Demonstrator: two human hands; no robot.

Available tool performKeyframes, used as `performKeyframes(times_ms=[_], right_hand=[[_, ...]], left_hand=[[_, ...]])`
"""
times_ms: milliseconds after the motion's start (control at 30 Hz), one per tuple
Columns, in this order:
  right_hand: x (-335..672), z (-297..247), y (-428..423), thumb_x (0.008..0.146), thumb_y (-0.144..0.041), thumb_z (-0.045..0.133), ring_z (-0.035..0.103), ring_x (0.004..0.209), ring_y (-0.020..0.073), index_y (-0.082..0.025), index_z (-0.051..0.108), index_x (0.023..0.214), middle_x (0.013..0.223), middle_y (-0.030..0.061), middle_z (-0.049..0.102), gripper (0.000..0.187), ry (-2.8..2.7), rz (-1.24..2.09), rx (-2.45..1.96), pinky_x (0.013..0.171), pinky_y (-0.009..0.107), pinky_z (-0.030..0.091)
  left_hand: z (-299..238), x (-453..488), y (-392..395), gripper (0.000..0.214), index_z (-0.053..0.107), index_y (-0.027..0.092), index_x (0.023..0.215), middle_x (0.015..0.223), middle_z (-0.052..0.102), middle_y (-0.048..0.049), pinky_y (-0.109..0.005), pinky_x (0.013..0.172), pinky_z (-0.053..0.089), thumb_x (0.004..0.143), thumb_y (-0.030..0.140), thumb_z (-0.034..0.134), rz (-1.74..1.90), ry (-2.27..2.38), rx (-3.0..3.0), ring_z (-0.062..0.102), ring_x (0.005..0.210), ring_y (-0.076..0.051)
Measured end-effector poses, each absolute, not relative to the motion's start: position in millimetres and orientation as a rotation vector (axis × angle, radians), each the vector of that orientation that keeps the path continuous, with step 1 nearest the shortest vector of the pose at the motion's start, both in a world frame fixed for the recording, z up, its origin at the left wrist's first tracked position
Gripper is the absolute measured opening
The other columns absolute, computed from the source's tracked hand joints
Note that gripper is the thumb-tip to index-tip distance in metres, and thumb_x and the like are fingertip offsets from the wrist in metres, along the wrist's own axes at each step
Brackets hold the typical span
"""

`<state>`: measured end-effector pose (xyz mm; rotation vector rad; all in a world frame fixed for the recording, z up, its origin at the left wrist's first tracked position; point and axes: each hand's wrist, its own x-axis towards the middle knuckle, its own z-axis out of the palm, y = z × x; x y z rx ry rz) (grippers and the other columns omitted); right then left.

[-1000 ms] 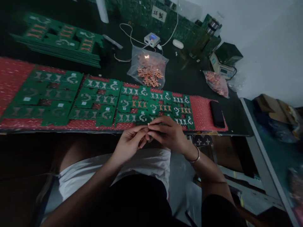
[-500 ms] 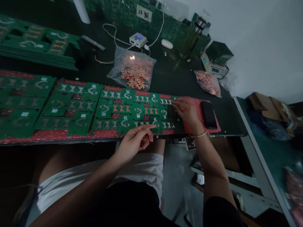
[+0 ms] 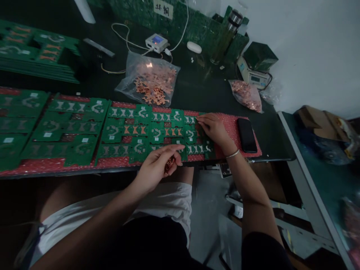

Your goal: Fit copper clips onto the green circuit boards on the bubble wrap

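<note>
My left hand hovers at the table's front edge, fingers curled round a small bunch of copper pieces. My right hand lies on the rightmost green circuit board, fingertips pinched at its upper row near a slot. A row of green boards lies on red bubble wrap; some slots hold copper pieces. An open clear bag of copper pieces sits behind the boards.
A black phone lies on the bubble wrap right of my right hand. A second bag of copper parts, a small scale, a bottle and a stack of boards stand further back.
My hands were together at the table edge; the right hand has since reached out to the rightmost board. The left hand stays near the edge holding copper pieces.
</note>
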<state>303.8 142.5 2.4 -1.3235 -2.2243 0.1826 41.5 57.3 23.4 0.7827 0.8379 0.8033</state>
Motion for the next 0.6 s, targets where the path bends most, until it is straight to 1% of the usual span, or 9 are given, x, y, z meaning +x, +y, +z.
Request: performKeyframes(times_ms=[400, 500, 600], right_hand=[[302.1, -1.4, 140.5, 0.099, -0.026, 0.049, 0.065, 0.102, 0.0225, -0.022, 0.072, 0.102, 0.108, 0.0082, 0.073, 0.024, -2.242, 0.089, -1.338, 0.097, 0.046, 0.053], [301.2, 0.6, 138.8, 0.099, -0.023, 0.048, 0.063, 0.102, 0.0233, -0.021, 0.072, 0.104, 0.109, 0.0084, 0.072, 0.025, -2.276, 0.068, -1.333, 0.096, 0.047, 0.052], [300.9, 3.4, 135.1, 0.095, -0.017, 0.048, 0.059, 0.107, 0.0255, -0.021, 0.072, 0.109, 0.114, 0.0094, 0.069, 0.028, -2.32, 0.036, -1.354, 0.097, 0.05, 0.051]], left_hand=[[21.4, 38.9, 61.1, 0.032, 0.071, 0.015, 0.103, 0.067, 0.06, -0.0012, -0.023, 0.039, 0.02, 0.089, 0.041, 0.058, 0.833, 0.858, 0.773, 0.04, 0.041, -0.008], [21.1, 39.1, 61.9, 0.035, 0.07, 0.015, 0.106, 0.067, 0.06, -0.0016, -0.024, 0.04, 0.021, 0.09, 0.042, 0.056, 0.829, 0.859, 0.756, 0.041, 0.042, -0.008], [21.7, 40.6, 63.7, 0.04, 0.069, 0.013, 0.108, 0.067, 0.06, -0.0022, -0.024, 0.04, 0.022, 0.091, 0.045, 0.054, 0.841, 0.866, 0.727, 0.041, 0.043, -0.009]])
